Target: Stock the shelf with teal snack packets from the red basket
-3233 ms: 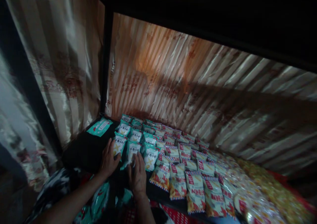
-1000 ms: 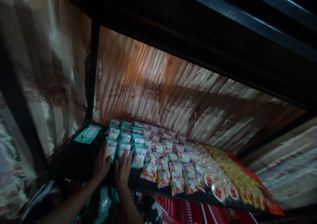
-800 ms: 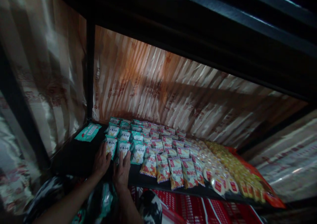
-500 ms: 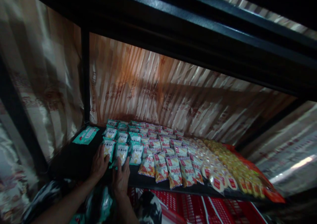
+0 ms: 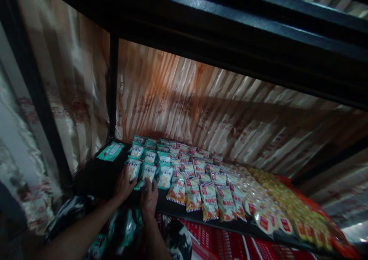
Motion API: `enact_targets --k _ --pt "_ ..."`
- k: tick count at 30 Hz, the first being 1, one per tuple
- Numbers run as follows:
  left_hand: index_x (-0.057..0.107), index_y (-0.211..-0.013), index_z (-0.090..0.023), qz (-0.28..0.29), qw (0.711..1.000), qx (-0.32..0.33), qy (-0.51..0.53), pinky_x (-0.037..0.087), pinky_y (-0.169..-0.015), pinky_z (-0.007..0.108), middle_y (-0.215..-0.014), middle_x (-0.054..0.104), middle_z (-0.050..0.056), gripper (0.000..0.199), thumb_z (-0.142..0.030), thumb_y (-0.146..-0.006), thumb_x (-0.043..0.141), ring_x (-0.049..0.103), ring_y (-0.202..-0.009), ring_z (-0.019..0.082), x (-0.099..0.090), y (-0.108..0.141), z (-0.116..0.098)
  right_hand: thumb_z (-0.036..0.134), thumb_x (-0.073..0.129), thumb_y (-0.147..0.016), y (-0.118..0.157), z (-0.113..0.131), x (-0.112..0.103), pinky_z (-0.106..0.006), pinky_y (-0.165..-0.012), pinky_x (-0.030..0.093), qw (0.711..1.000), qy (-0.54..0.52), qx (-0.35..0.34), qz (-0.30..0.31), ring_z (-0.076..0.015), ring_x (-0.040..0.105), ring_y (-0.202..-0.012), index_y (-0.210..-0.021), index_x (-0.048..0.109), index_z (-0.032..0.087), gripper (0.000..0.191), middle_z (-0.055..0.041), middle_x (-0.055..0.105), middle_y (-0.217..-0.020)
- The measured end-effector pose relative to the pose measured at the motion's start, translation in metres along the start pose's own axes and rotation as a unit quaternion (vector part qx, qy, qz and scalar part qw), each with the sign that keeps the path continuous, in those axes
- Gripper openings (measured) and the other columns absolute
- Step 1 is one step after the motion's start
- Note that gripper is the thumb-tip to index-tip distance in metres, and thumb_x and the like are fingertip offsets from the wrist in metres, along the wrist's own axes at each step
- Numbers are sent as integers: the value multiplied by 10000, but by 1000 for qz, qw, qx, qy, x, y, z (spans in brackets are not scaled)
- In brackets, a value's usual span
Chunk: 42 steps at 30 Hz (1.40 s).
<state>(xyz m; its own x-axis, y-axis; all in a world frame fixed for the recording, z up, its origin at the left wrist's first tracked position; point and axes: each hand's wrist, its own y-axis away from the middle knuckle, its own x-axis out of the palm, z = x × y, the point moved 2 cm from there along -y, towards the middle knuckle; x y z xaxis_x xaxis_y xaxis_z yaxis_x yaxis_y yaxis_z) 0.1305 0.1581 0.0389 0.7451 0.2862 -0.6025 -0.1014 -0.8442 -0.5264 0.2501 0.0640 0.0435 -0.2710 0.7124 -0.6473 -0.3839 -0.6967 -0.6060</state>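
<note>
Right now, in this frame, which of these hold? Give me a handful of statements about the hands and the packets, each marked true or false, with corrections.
1. The left hand is at the front-left teal packet. True.
2. Striped-end packets lie to the right of the teal group. True.
3. The right hand is at one of those striped-end packets. False: it is at the middle teal packet of the front row.
4. A lone teal packet lies apart, to the left of the others. True.
5. The red crates stand on the black shelf. False: they show below its front edge.
</note>
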Motion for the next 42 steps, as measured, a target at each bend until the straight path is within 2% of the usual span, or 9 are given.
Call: enact_targets --k 5,11,19,24,30,37,42 --pt "282 -1384 -120 -20 998 -32 51 433 -973 475 -1320 481 189 622 -338 -834 475 486 -1213 310 0 1 4 253 377 -904 -11 3 -4 -370 -818 502 999 -42 -4 -12 -243 547 -1069 -1148 596 216 330 -137 520 -1186" --pt "267 -1387 -98 -45 994 -53 85 406 -1001 496 -1342 451 211 616 -351 -855 447 453 -1245 314 0 0 9 249 365 -913 -26 12 -11 -425 -849 483 999 -31 -11 -18 -255 508 -1121 -1162 583 226 332 -139 511 -1206" --pt "269 -1396 -89 -68 988 -95 105 383 -1020 512 -1359 436 222 609 -366 -875 421 440 -1258 317 -1 2 11 216 363 -905 -30 4 -5 -472 -864 471 1000 -1 -24 -7 -276 476 -1159 -1178 567 232 341 -161 476 -1259" --pt "257 -1402 -99 -51 990 -71 107 397 -1017 483 -1375 425 212 601 -359 -885 418 425 -1274 298 -2 2 7 151 368 -882 -23 2 0 -479 -886 463 999 0 -49 -9 -283 398 -1247 -1232 510 218 384 -167 400 -1336" --pt "245 -1409 -127 -48 993 -56 90 413 -995 489 -1372 433 197 587 -336 -888 418 444 -1256 305 -1 3 9 120 390 -848 -21 6 0 -558 -957 392 995 21 -93 4 -322 199 -1363 -1282 455 170 442 -184 236 -1463" --pt "233 -1412 -129 -33 995 -58 76 408 -998 490 -1372 429 200 577 -312 -891 402 443 -1255 304 -3 -6 9 154 378 -866 -21 6 -1 -553 -976 388 996 9 -90 19 -298 201 -1371 -1306 438 170 445 -163 253 -1480" --pt "223 -1422 -159 -9 997 -10 76 389 -1023 479 -1394 421 164 578 -273 -886 405 417 -1281 277 -8 -24 4 173 391 -870 -20 6 0 -546 -985 390 996 11 -88 20 -293 201 -1372 -1342 400 150 472 -180 280 -1464"
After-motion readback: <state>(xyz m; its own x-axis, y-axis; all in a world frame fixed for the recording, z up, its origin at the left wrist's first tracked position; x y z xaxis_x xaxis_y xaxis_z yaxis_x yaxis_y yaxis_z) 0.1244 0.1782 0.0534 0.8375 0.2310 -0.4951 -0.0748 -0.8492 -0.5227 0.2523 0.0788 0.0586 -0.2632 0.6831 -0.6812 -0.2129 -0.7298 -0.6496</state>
